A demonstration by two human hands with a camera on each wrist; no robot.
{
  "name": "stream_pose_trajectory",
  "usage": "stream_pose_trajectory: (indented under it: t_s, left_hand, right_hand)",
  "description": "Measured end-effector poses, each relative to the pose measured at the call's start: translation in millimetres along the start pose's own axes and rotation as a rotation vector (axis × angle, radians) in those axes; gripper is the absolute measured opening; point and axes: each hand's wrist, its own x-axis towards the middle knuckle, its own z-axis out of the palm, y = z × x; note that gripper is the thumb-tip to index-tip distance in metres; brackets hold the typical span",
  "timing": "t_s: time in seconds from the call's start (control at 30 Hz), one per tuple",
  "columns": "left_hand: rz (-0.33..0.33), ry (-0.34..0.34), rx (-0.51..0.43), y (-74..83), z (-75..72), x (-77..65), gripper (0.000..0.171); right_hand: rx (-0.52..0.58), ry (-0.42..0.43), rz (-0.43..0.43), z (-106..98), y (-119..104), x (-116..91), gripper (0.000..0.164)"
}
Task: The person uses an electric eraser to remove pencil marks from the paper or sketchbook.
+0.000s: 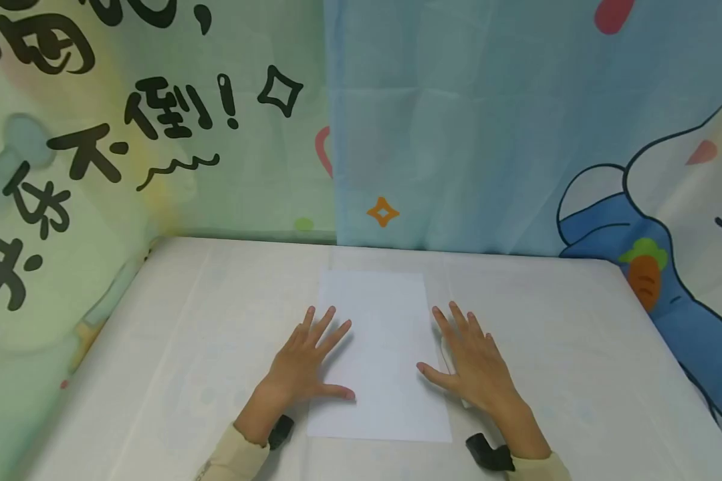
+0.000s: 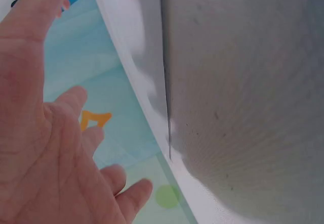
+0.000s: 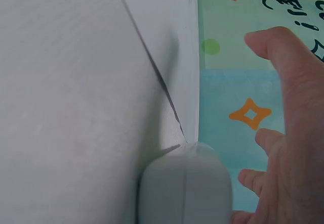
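A white sheet of paper [image 1: 385,347] lies upright-wise on the white-covered table. My left hand [image 1: 301,364], fingers spread, is at the sheet's left side, its thumb overlapping the lower left part in the head view. On the other side my right hand [image 1: 475,364] is spread likewise, its thumb over the right edge. Neither hand holds anything. A smooth, rounded white object [image 3: 185,188] stands under the right hand in the right wrist view. In the head view that hand hides most of it.
White cloth covers the table [image 1: 174,374]. Behind it hangs a printed blue curtain [image 1: 457,147], with a green lettered one [image 1: 247,194] to the left. Dark wrist devices [image 1: 490,453] sit by the cream sleeves.
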Motion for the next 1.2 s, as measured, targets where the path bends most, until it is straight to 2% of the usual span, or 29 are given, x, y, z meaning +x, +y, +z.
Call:
stream_pose_trajectory:
  t_s: [0.2,0.37,0.47,0.6,0.8,0.93,1.2]
  left_hand:
    - [0.017,-0.075,-0.085,-0.1,0.0,-1.8,0.117]
    - [0.044,-0.127,-0.196,-2.2,0.4,-5.5,0.116]
    - [0.059,-0.164,-0.233,-3.8,1.2,-6.5,0.115]
    - [0.065,-0.203,-0.222,-4.9,1.5,-7.4,0.112]
    - [0.067,-0.245,-0.174,-6.7,2.9,-9.8,0.103]
    - [0.073,-0.243,-0.176,-7.6,4.1,-9.6,0.102]
    - [0.082,-0.24,-0.176,-4.4,2.4,-6.1,0.102]
  right_hand:
    - [0.048,0.023,0.011,-1.9,-1.9,-2.3,0.092]
    - [0.147,0.011,0.083,-2.2,-5.4,-5.2,0.093]
    - [0.191,0.011,0.123,-2.7,-6.4,-7.8,0.094]
    - [0.216,0.016,0.16,-3.3,-7.0,-10.7,0.087]
    - [0.282,0.007,0.226,-4.6,-6.8,-14.1,0.062]
    - [0.298,-0.021,0.276,-6.7,-5.1,-15.3,0.053]
    - [0.278,0.013,0.306,-9.4,-1.1,-15.0,0.041]
